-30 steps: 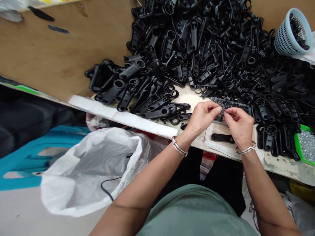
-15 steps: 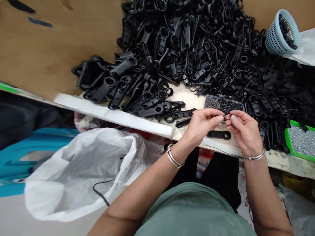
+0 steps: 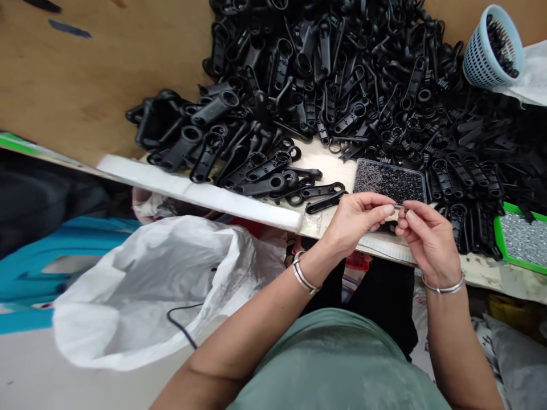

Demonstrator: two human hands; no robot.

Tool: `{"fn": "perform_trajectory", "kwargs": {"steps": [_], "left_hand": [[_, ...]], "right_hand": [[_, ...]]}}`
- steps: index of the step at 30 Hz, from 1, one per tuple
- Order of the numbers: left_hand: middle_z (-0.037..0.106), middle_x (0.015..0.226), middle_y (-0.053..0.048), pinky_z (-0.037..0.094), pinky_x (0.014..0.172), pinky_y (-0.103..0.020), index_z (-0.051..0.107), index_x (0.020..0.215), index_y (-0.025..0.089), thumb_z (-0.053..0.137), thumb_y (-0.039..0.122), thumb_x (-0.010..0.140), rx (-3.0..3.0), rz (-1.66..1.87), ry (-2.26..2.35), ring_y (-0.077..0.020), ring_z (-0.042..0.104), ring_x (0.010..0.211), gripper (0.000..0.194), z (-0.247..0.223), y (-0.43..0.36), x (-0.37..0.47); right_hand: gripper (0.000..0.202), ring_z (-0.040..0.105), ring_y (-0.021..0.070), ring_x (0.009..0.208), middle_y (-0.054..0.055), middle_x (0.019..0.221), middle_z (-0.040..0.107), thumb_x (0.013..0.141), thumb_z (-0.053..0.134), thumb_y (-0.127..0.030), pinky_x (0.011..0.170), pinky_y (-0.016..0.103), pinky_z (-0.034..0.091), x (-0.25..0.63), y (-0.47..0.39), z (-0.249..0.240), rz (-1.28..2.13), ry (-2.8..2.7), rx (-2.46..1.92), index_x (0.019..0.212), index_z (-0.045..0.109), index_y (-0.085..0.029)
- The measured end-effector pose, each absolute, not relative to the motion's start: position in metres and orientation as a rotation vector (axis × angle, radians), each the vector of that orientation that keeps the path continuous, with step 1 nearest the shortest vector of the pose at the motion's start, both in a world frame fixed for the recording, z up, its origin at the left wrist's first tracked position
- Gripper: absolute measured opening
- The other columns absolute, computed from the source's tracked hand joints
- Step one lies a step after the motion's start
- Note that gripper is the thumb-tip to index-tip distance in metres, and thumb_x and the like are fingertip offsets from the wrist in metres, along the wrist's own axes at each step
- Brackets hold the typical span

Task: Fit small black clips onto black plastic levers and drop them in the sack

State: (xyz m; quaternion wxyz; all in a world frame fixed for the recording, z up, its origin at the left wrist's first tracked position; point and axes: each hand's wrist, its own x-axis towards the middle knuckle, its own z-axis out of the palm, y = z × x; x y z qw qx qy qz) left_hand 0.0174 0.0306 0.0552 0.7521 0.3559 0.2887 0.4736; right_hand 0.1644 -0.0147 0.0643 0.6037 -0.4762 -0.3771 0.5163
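My left hand and my right hand meet close together over the table's front edge, fingertips pinched. Between the fingertips is something small and dark, too small to name; the right fingers seem to carry part of it. Just behind them sits a clear tray full of tiny black parts. Beneath the fingers lies a black plastic handle piece, mostly covered by my hands. To the left rest more long black handle pieces with ringed ends.
A big heap of black plastic parts covers the back. At right are a green tray of small metal pieces and a light-blue basket. A white foam strip edges the table, above an open white sack.
Both hands have shifted slightly right and down in view, and their fingertips have drawn a little apart. The black handle piece beneath is now more covered.
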Motion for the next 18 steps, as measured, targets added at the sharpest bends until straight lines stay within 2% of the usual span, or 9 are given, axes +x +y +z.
{"fn": "perform_trajectory", "kwargs": {"steps": [7,14,18], "left_hand": [[0.067,0.064,-0.001,0.035,0.046,-0.018,0.075,0.077,0.012,0.087,0.026,0.060,0.744,1.022,0.625,-0.0032,0.047,0.048,0.026,0.054,0.026,0.017],[0.069,0.066,-0.003,0.034,0.046,-0.018,0.076,0.080,0.011,0.085,0.027,0.062,0.759,1.012,0.619,-0.0028,0.045,0.048,0.026,0.054,0.022,0.016],[0.068,0.065,-0.003,0.034,0.046,-0.018,0.075,0.078,0.011,0.085,0.028,0.062,0.761,1.013,0.628,-0.0037,0.046,0.050,0.024,0.054,0.020,0.015]], "right_hand": [[0.013,0.063,0.0091,0.059,0.001,0.075,0.071,0.072,0.081,-0.026,0.055,0.021,0.059,0.168,-0.023,0.064,1.100,-0.924,-1.156,0.082,0.076,-0.022],[0.016,0.060,0.0066,0.066,-0.003,0.076,0.065,0.077,0.078,-0.028,0.060,0.018,0.058,0.166,-0.025,0.061,1.203,-0.914,-1.070,0.092,0.074,-0.025],[0.015,0.059,0.0066,0.064,-0.002,0.077,0.063,0.078,0.077,-0.031,0.058,0.017,0.058,0.166,-0.027,0.058,1.213,-0.921,-1.092,0.090,0.073,-0.024]]}}
